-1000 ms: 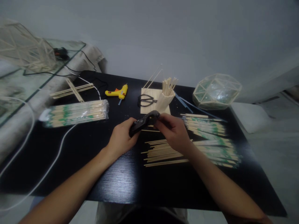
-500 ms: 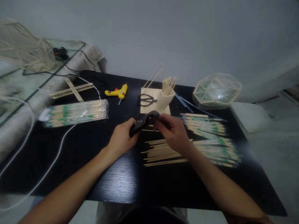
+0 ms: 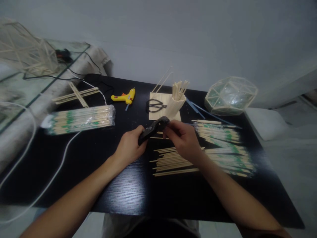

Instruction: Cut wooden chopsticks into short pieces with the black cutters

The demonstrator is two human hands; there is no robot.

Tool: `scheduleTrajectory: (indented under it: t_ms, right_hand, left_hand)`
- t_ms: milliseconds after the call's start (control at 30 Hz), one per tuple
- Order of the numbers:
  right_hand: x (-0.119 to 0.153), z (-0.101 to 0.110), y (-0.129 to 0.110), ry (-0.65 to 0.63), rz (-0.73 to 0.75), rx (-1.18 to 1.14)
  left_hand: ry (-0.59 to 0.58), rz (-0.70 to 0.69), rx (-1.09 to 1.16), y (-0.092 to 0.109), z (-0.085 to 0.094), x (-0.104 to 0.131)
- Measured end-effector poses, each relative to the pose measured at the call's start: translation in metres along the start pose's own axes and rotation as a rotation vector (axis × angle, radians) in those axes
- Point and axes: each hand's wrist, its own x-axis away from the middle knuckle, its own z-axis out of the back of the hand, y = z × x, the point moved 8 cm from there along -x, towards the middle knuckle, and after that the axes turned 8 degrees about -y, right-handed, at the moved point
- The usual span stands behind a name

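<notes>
My left hand [image 3: 130, 142] is closed around the handle of a black hand tool with a curved head [image 3: 155, 128]; its exact kind is hard to make out in the dim light. Right at the tool's head, my right hand [image 3: 184, 137] has its fingers pinched together, and whatever lies between them is hidden. Both hands are above the black table, in front of a cup of wooden sticks [image 3: 175, 105]. Black-handled scissors [image 3: 156, 105] lie beside that cup on a square wooden board [image 3: 155, 115]. Loose wooden sticks [image 3: 170, 163] are spread below my right hand.
A yellow glue gun [image 3: 125, 97] lies at the back. Bagged chopsticks [image 3: 81, 120] are on the left, with more packets [image 3: 230, 158] on the right. A faceted stick-framed shape [image 3: 231, 96] stands back right. A white cable [image 3: 60, 165] crosses the left side; blue strips [image 3: 195, 109] lie behind.
Almost nothing differs. The view has shifted very slightly, and both hands keep the same hold at the black tool.
</notes>
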Motion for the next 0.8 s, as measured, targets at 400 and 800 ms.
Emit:
scheduleTrajectory:
  t_ms: [400, 800]
  right_hand:
    - [0.0008, 0.0002, 0.0000, 0.004, -0.002, -0.004]
    - [0.0041, -0.0028, 0.0031, 0.005, -0.020, 0.012]
  left_hand:
    - [-0.022, 0.032, -0.028, 0.0016, 0.0030, -0.0008]
    - [0.031, -0.015, -0.010, -0.0013, 0.0023, -0.0008]
